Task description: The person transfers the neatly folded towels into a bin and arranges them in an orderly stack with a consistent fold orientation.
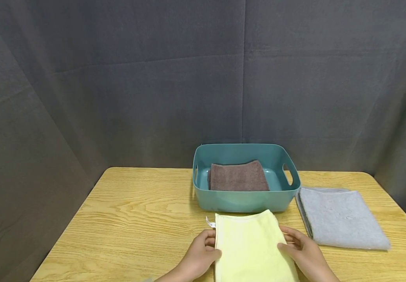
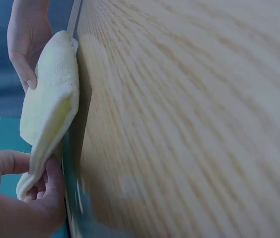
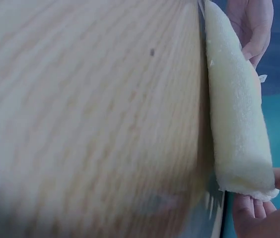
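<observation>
A folded pale yellow towel [image 1: 252,246] is held up between both hands, in front of the basket. My left hand [image 1: 199,254] pinches its left edge, thumb on top and fingers beneath; the left wrist view shows the towel's folded layers [image 2: 55,119] between thumb and fingers. On the opposite edge my right hand [image 1: 303,252] pinches the towel the same way, and the right wrist view shows a rounded fold [image 3: 239,124] along that side. A small white tag [image 1: 210,223] sticks out at the towel's far left corner. The towel's near end runs out of the head view.
Just beyond the towel stands a teal basket [image 1: 241,201] with handle holes, a folded brown towel [image 1: 238,178] inside it. Right of the basket a folded grey towel [image 1: 342,219] lies on the wooden table [image 1: 129,219]. A dark grey curtain [image 1: 153,98] hangs behind.
</observation>
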`<state>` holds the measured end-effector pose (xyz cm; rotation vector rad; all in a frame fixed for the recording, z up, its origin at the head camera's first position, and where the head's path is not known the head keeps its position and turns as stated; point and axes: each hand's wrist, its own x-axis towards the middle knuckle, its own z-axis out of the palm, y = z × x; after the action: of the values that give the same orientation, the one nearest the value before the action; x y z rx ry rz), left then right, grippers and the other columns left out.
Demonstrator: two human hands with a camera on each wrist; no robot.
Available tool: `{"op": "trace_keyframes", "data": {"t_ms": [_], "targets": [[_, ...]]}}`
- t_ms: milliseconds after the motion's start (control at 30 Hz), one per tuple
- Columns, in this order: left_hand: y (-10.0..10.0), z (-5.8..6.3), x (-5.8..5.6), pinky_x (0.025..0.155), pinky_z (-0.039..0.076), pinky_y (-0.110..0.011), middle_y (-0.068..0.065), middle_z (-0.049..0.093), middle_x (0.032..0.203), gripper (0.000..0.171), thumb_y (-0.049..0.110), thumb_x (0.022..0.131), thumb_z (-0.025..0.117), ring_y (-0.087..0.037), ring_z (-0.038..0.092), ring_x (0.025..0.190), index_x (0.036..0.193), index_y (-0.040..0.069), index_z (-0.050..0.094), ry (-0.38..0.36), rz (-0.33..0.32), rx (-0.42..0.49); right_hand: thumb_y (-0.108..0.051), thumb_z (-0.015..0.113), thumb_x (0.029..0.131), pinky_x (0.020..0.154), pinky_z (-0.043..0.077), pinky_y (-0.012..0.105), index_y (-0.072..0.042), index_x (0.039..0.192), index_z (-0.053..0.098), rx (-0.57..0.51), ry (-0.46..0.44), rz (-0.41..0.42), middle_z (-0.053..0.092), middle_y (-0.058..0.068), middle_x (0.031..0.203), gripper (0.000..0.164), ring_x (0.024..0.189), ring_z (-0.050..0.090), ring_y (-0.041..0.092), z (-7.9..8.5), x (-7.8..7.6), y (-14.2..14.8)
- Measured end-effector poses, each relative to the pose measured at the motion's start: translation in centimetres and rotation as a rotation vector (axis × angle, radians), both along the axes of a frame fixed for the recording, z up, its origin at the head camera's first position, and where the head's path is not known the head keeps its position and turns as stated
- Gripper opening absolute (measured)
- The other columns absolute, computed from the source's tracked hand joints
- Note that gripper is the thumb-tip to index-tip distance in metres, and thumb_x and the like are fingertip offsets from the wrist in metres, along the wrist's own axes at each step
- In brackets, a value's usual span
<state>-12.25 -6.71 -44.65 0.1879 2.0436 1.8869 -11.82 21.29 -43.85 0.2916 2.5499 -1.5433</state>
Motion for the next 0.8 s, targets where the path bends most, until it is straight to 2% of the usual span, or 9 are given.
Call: {"op": "trace_keyframes", "data": {"t_ms": [267,533,800], "targets": [[-0.3,0.1,0.1,0.076,0.051,-0.027,-0.014,0.059,0.111,0.051,-0.01,0.086,0.055,-0.019,0.058,0.087,0.134,-0.018,0.039,0.02,-0.012,0.02,-0.015,0.069,0.094,0.077,0.052,0.028,0.003,0.143,0.047,-0.028,0.007,-0.002,0.063,0.014,0.119,0.057,0.1,0.061,0.021,0.6,0.4,-0.1],[-0.4,1.0,0.6,0.068,0.046,-0.022,-0.013,0.059,0.111,0.05,-0.007,0.088,0.057,-0.018,0.056,0.085,0.134,-0.015,0.041,0.023,-0.009,0.039,-0.014,0.07,0.093,0.077,0.052,0.025,0.003,0.142,0.049,-0.034,0.04,-0.006,0.065,0.011,0.117,0.056,0.096,0.063,0.016,1.2,0.9,0.1],[-0.5,1.6,0.8,0.075,0.049,-0.027,-0.013,0.057,0.113,0.051,-0.005,0.088,0.058,-0.019,0.055,0.088,0.135,-0.014,0.041,0.031,-0.013,0.023,-0.013,0.07,0.093,0.078,0.052,0.024,0.004,0.142,0.048,-0.048,0.044,-0.01,0.064,0.013,0.119,0.056,0.096,0.062,0.015,1.6,1.0,0.1]]}}
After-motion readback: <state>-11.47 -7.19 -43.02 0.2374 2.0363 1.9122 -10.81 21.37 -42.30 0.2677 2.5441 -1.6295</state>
